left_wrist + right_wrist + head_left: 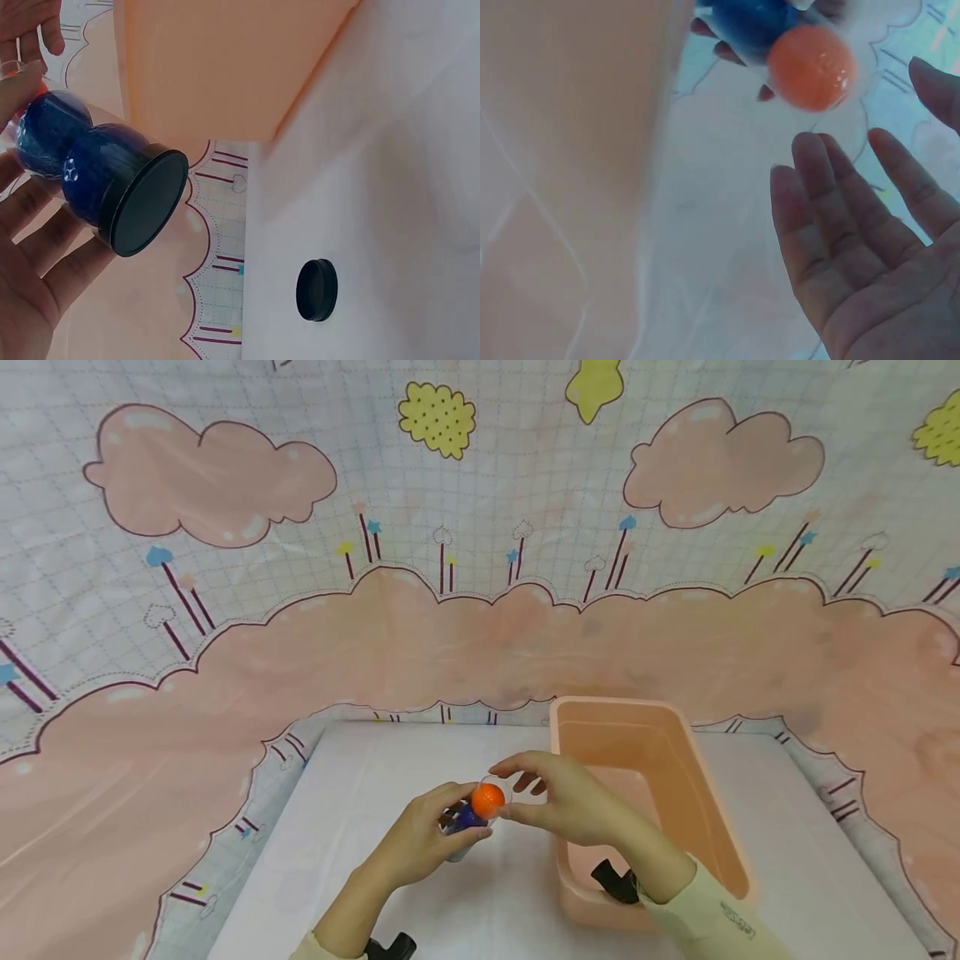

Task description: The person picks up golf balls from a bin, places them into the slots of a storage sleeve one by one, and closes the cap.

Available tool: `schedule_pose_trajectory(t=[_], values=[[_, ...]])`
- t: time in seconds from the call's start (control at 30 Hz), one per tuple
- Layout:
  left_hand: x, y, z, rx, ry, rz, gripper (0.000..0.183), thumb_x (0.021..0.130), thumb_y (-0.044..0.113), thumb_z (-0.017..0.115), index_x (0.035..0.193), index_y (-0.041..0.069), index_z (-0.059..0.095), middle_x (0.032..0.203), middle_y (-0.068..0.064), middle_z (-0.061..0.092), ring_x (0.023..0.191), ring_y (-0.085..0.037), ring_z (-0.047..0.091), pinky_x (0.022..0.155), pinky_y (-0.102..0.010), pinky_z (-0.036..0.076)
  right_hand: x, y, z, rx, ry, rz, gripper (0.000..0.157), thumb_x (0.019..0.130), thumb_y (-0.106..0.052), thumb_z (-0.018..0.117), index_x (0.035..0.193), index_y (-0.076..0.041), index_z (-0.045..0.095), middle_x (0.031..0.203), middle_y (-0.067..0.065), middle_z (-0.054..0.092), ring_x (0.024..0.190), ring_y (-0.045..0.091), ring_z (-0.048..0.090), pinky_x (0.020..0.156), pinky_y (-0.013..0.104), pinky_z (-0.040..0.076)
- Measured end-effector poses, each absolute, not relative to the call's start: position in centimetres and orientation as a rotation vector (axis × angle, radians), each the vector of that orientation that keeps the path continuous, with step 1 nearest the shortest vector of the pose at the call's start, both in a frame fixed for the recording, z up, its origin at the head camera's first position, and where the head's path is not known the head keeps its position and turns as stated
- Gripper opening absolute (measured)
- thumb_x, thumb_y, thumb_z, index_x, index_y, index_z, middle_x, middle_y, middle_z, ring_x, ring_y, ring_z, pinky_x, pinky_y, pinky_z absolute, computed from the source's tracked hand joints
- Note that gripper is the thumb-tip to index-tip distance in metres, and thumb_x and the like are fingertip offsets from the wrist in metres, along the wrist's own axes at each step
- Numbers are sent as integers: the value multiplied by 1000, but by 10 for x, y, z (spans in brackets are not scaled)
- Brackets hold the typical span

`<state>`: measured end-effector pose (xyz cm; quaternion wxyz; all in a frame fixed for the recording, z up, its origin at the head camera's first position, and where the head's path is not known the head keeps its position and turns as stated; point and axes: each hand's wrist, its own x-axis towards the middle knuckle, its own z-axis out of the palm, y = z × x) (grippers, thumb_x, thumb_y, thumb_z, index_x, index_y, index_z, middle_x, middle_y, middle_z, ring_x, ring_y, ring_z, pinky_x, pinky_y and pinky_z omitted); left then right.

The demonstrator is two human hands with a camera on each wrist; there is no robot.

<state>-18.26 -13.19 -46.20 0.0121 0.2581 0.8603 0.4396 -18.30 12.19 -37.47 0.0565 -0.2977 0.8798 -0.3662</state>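
Observation:
My left hand [420, 842] grips a clear tube [109, 124] with balls inside it. An orange ball [487, 801] sits at the tube's upper end, and two blue balls [52, 135] show below it in the left wrist view. A black cap [154, 202] covers the tube's lower end. Close by the orange end, my right hand [567, 797] has its fingers loosely extended; the right wrist view shows these fingers [814, 169] apart from the tube.
A deep peach plastic bin [720, 810] stands on the white table [390, 760], right of the tube and partly under my right forearm. Another black cap [316, 290] lies on the table in the left wrist view. A cartoon-printed cloth [480, 643] hangs behind.

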Motion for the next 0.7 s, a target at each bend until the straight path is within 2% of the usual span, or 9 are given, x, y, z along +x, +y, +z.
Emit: schedule_pose_trajectory(t=[0.13, 0.33, 0.47, 0.7], values=[[-182, -135, -464, 834, 2699, 1418, 52, 91, 51, 76, 139, 36, 62, 121, 20, 67, 108, -7, 68, 93, -28, 60, -174, 120, -369, -917, 2696, -1094, 43, 94, -36, 78, 133, -23, 67, 129, -7, 70, 107, 13, 66, 96, 40, 58], [-179, -142, -466, 782, 2694, 1476, 51, 90, 50, 77, 137, 42, 61, 123, 23, 66, 112, -8, 68, 93, -27, 59, -159, 111, -369, -931, 2678, -1189, 41, 94, -34, 78, 132, -22, 67, 127, -10, 70, 106, 10, 66, 95, 35, 58], [-176, -148, -469, 740, 2705, 1492, 51, 90, 51, 77, 138, 45, 59, 126, 24, 65, 113, -8, 68, 93, -29, 59, -152, 103, -377, -848, 2652, -1317, 38, 94, -33, 78, 130, -23, 68, 125, -9, 70, 104, 8, 66, 95, 33, 57], [-169, -160, -473, 693, 2754, 1562, 50, 90, 45, 79, 136, 42, 60, 125, 19, 67, 113, -9, 68, 91, -30, 60, -144, 87, -397, -625, 2607, -1517, 33, 94, -33, 77, 125, -25, 68, 117, -10, 70, 99, 9, 68, 91, 32, 58]])
